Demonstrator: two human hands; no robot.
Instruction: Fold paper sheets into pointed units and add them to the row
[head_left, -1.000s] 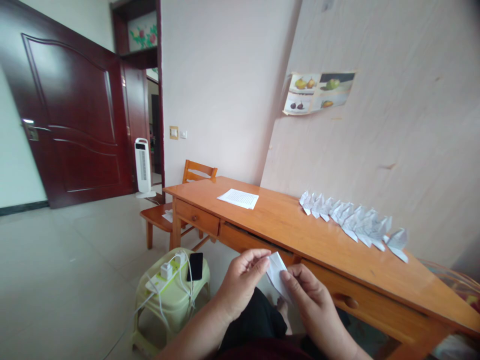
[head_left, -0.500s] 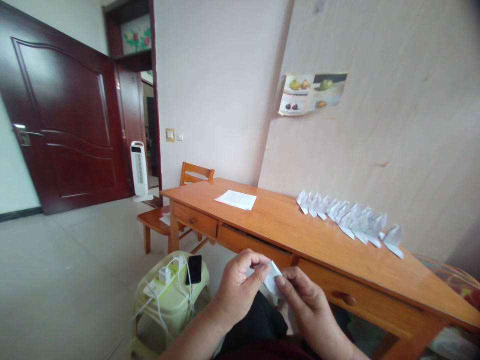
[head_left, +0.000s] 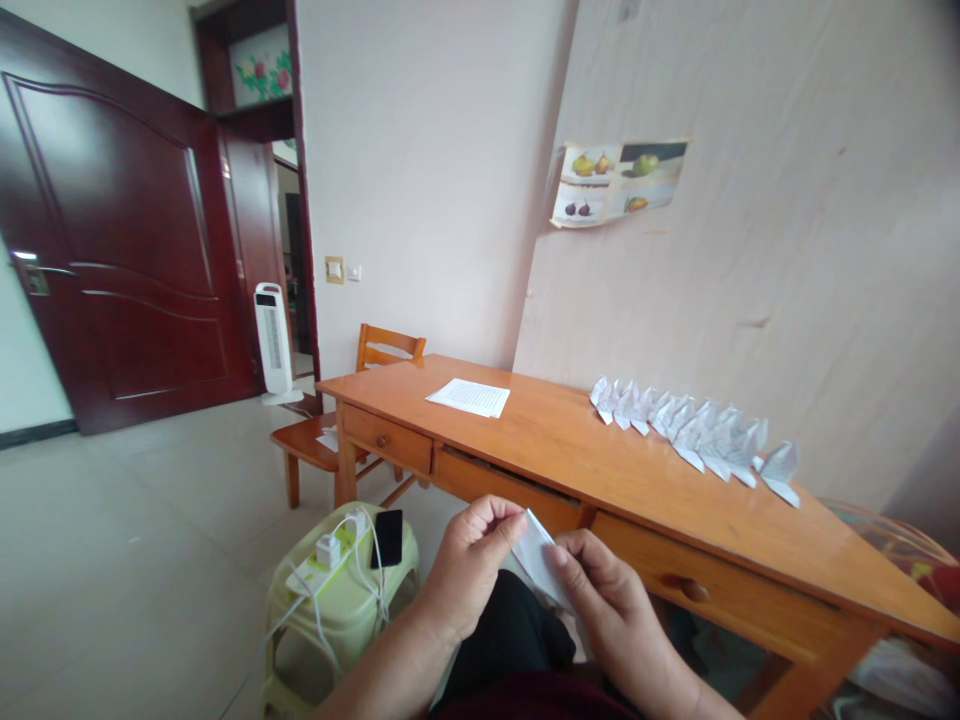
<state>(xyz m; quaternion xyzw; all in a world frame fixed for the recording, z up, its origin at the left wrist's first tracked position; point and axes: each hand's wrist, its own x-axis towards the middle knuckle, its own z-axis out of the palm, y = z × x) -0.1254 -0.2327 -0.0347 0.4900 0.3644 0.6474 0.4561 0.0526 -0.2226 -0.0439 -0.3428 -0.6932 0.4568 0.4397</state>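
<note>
A small folded piece of white paper [head_left: 537, 556] is stretched between my two hands, above my lap and in front of the table. My left hand [head_left: 480, 560] pinches its upper left corner between thumb and fingertips. On the paper's right side, my right hand [head_left: 611, 590] grips it with the thumb on top and the fingers curled behind. Several folded paper figures [head_left: 686, 425] stand in a row on the table at the right. Farther left on the tabletop lies a stack of printed sheets [head_left: 469, 397].
The wooden table [head_left: 540, 430] with drawers runs across in front of me. At its left end stands a wooden chair [head_left: 307, 443]. A pale green stool [head_left: 349, 590] at lower left carries a power strip [head_left: 322, 570], white cables and a black phone [head_left: 387, 539]. A white tower heater [head_left: 274, 340] stands by the doorway.
My left hand has shifted slightly left and up along the paper, so more of its flat face shows between my hands. The view has turned slightly right.
</note>
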